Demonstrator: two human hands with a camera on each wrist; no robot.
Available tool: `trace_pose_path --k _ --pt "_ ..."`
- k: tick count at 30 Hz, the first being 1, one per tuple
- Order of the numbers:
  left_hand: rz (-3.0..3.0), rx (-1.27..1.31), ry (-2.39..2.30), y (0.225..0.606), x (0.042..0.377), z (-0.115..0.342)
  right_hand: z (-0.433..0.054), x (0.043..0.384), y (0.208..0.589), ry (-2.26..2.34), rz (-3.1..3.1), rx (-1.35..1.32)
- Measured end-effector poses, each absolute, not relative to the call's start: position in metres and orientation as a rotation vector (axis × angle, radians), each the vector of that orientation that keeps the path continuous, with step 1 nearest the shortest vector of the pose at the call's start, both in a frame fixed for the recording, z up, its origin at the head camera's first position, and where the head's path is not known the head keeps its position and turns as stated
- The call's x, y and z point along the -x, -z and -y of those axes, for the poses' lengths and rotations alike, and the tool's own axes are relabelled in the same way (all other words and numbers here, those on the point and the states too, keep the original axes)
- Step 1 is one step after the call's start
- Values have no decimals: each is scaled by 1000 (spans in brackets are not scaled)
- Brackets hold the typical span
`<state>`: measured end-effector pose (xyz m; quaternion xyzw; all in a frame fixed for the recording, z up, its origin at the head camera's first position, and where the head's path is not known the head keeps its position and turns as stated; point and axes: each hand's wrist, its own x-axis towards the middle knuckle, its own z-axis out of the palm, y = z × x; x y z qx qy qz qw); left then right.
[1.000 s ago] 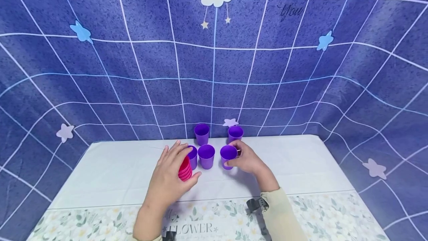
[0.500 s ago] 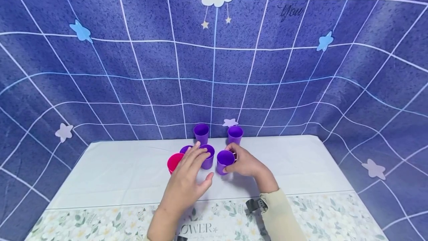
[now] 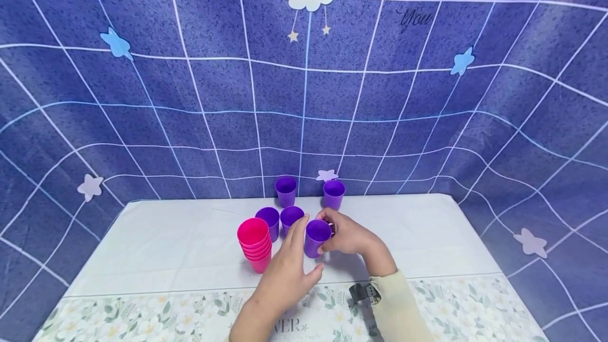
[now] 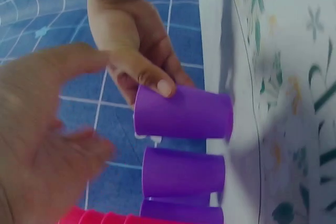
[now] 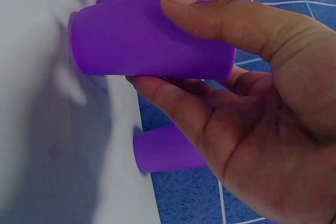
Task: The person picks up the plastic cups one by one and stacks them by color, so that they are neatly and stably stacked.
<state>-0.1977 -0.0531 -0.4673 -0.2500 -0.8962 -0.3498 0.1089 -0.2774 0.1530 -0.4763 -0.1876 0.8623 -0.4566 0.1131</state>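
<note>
My right hand [image 3: 349, 234] grips a purple cup [image 3: 317, 238] by its side, thumb on the near wall and fingers behind, as the right wrist view shows. My left hand [image 3: 287, 268] is just left of that cup, thumb and fingers spread apart, holding nothing. Left of it stands a stack of nested pink cups [image 3: 256, 244], open ends up. Behind the left hand a purple cup [image 3: 292, 217] is partly covered by its fingers, and another purple cup [image 3: 268, 220] stands beside it, behind the pink stack.
At the back, near the blue grid-patterned cloth [image 3: 304, 94], stand two more upright purple cups, a left one [image 3: 286, 192] and a right one [image 3: 334, 195]. A white table cover [image 3: 166, 247] with a flower-printed front strip [image 3: 142, 315] lies underneath.
My left hand has left the pink stack and moved right, toward the gripped purple cup. My right hand has drawn that cup a little left and nearer to me.
</note>
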Motion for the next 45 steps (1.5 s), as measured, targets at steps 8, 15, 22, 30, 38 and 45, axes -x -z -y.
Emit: trace_pose_path --k 8,15,22,30,38,45 --pt "2832 430 1183 479 195 40 -152 274 473 1295 -2450 621" --pt "2733 231 1223 494 198 33 -149 273 472 1350 -2320 670" --pt "2708 180 1269 504 205 34 -148 272 472 1330 -2338 694" --pt "2712 170 1305 509 207 37 -146 273 474 1345 -2293 713" --pt "2740 172 1260 507 206 37 -148 284 479 1642 -2449 535" --pt "2775 184 1240 503 206 40 -133 296 489 1761 -2413 460"
